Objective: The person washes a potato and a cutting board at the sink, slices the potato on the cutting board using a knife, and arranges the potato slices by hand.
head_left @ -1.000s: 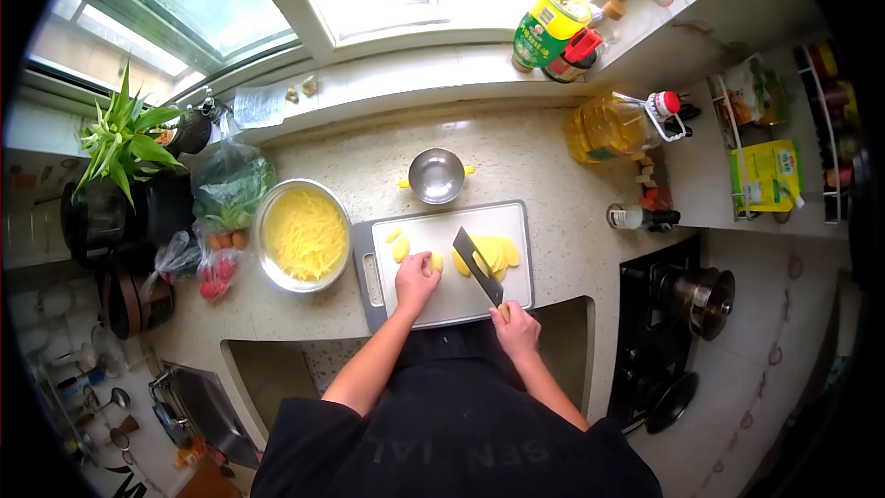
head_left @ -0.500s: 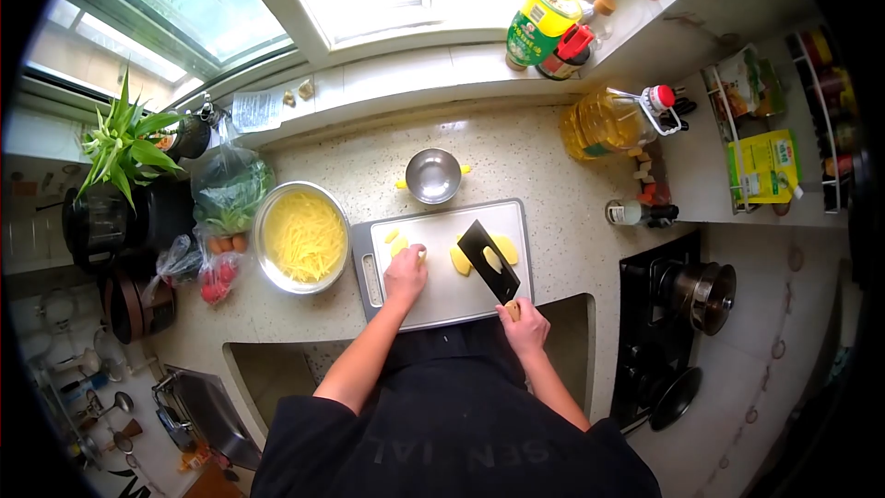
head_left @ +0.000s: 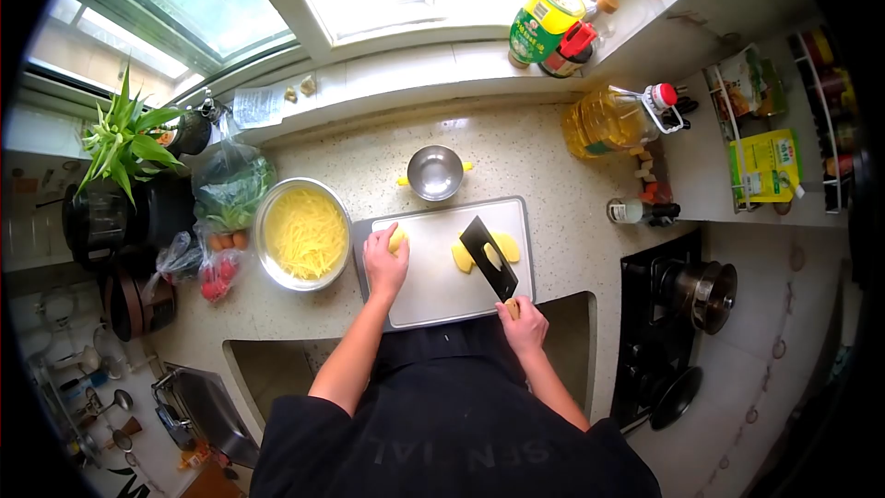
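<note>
On the white cutting board [head_left: 433, 300] with a grey edge, my left hand [head_left: 385, 263] is at the upper left, fingers curled around yellow potato pieces [head_left: 398, 239]. How many pieces it covers is hidden. My right hand [head_left: 524, 325] grips the wooden handle of a black-bladed cleaver [head_left: 482, 254]. Its blade points up and left across the board, over some flat potato slices [head_left: 506, 245] that show on both sides of it. A metal bowl [head_left: 305, 270] full of yellow potato shreds [head_left: 307, 231] stands to the left of the board.
Behind the board is a small steel bowl [head_left: 435, 173] with yellow handles. Bagged greens [head_left: 232, 189] and bagged red vegetables [head_left: 219, 277] lie at left. An oil jug [head_left: 604, 123] stands back right, and a stove with a pot [head_left: 708, 298] is at right. A sink opening lies below the board.
My left hand has moved left and slightly up the board, onto the potato pieces there. My right hand and the cleaver have stayed nearly still.
</note>
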`<state>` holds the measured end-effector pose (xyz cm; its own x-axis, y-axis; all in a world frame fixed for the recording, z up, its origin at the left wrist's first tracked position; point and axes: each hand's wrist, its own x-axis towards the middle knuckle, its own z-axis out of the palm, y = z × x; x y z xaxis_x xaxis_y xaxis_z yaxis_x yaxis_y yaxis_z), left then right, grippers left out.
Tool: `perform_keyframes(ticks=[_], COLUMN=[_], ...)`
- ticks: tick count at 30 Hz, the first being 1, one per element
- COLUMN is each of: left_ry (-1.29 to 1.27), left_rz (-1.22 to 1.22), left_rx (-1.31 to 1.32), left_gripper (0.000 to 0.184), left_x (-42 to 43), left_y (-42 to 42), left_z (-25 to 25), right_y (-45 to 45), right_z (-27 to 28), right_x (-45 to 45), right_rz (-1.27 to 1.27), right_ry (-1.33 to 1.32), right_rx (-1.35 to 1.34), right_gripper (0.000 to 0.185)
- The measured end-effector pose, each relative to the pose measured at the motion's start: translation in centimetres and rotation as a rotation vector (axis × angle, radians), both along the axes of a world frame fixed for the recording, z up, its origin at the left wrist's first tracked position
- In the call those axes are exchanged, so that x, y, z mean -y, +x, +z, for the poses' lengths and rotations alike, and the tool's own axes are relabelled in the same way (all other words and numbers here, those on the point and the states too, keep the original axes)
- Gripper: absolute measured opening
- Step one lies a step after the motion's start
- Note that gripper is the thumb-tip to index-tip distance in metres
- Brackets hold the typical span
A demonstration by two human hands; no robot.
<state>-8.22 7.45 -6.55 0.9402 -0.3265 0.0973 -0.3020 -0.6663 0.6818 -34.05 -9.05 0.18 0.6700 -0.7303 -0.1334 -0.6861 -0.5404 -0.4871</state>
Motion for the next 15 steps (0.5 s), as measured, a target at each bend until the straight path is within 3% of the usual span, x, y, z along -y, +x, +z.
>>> perform_keyframes(ticks=[4,7,12,15], left_ry=[-0.180,-0.094,0.121,0.120], left_rz=[-0.176,-0.386,-0.495,-0.506], left_rx=[0.146,0.113,0.033,0.018], left_gripper=[0.031,0.032,0.042,0.040], left_x=[2.2,3.8,5.4,5.8], left_y=[-1.8,-2.5,-2.8,-3.2], left_z=[5.3,8.8,7.3,6.3], right_y=[1.0,1.6,2.1,1.9], right_z=[0.6,0.8,1.0,0.5], right_x=[-0.3,-0.1,-0.2,-0.2], right_rz=[0.042,0.118,0.209,0.229], right_ry=[-0.073,-0.126,-0.155,-0.200], right_rx=[-0.017,-0.002,-0.040,-0.006], right_gripper=[0.043,0.042,0.042,0.043])
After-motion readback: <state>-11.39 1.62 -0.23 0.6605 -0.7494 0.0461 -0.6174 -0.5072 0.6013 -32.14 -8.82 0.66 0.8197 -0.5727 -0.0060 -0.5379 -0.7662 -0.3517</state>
